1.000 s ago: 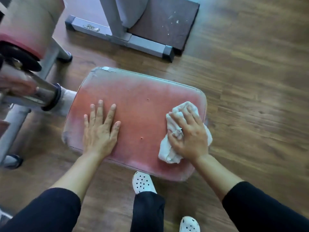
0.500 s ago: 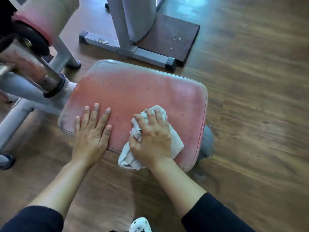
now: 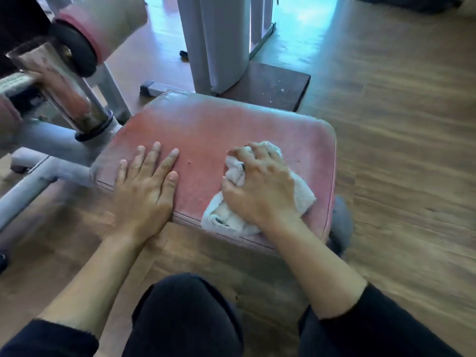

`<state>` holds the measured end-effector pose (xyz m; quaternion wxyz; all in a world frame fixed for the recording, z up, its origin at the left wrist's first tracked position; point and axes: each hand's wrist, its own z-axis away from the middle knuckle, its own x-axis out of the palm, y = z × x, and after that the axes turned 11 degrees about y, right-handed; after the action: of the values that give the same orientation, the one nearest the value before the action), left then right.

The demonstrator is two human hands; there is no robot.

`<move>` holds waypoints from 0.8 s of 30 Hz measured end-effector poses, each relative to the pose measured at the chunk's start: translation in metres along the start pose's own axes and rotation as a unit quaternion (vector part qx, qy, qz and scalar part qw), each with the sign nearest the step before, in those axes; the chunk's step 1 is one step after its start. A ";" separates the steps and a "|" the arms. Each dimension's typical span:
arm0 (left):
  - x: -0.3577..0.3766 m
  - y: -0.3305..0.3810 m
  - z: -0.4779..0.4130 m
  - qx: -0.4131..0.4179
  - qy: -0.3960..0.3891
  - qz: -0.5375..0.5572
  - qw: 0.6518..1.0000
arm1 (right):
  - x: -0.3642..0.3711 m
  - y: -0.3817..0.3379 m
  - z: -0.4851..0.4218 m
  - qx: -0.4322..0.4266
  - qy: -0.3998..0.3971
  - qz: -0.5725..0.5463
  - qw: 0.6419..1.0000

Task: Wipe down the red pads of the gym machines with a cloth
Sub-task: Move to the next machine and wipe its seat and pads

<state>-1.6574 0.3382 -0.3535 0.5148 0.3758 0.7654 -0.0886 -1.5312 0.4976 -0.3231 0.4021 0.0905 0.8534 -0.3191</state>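
A worn red seat pad [image 3: 219,130] lies flat and low in the middle of the view. My left hand [image 3: 146,186] rests flat on its near left part, fingers spread, holding nothing. My right hand [image 3: 262,186] presses a crumpled white cloth [image 3: 226,220] onto the pad's near right part, fingers curled over it. Part of the cloth hangs over the pad's front edge. A red roller pad [image 3: 108,24] sits on the machine arm at upper left.
The grey machine frame [image 3: 51,166] and a chrome post [image 3: 69,99] stand left of the pad. A grey upright column [image 3: 213,42] on a dark floor mat [image 3: 273,86] rises behind it. Wooden floor [image 3: 399,150] spreads to the right. My knees are at the bottom.
My right hand slid the cloth leftward across the pad, then back toward the right. The left hand stayed flat on the pad. My view lowered and tilted up.
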 end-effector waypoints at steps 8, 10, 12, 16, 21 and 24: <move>-0.004 -0.005 0.000 0.007 -0.007 0.014 1.000 | -0.044 0.033 0.035 -0.042 0.001 -0.027 0.999; -0.004 -0.002 0.000 -0.002 -0.008 0.010 1.000 | -0.054 0.049 0.036 -0.028 0.009 -0.024 0.999; -0.003 0.000 0.000 -0.009 -0.008 0.006 1.000 | -0.047 0.050 0.023 -0.011 0.006 -0.014 1.000; -0.003 0.000 -0.005 -0.012 -0.021 0.006 1.000 | -0.015 0.016 -0.012 0.024 -0.054 0.002 0.998; -0.012 -0.003 -0.011 -0.074 -0.060 0.123 0.988 | -0.005 -0.001 -0.018 -0.012 -0.137 -0.049 0.989; -0.030 0.018 -0.019 -0.179 -0.043 0.305 0.934 | -0.032 0.020 -0.025 0.036 -0.117 -0.224 0.967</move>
<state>-1.6539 0.3465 -0.3149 0.6080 0.4889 0.5944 0.1949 -1.5176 0.5325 -0.2969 0.4145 -0.1263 0.7867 -0.4397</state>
